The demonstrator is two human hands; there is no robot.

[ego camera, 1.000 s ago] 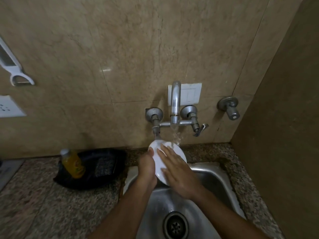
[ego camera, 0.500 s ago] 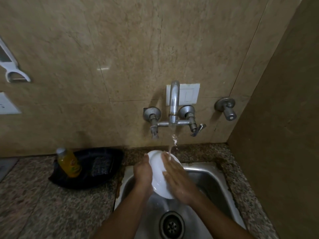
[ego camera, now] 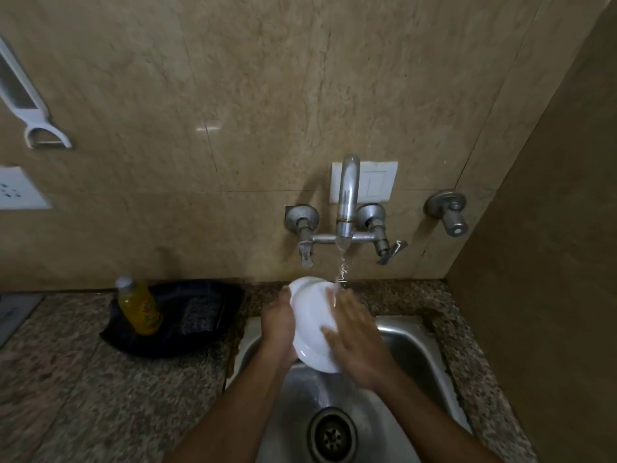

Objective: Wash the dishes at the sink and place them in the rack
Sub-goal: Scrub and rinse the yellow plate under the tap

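Steel sink [ego camera: 414,342] under running tap [ego camera: 347,195]: left hand [ego camera: 278,325] grip clamped on white plate [ego camera: 312,329], right hand [ego camera: 355,335] flat, fingers apart.

- Glossy white plate [ego camera: 312,324], wet under running water.
- Brushed steel sink [ego camera: 414,349]; dull metal faucet [ego camera: 348,195].
- Speckled granite counter [ego camera: 100,396]; polished beige marble wall [ego camera: 267,78].

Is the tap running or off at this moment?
Running. A stream of water falls from the tap spout onto the white plate, held tilted over the sink by the left hand.
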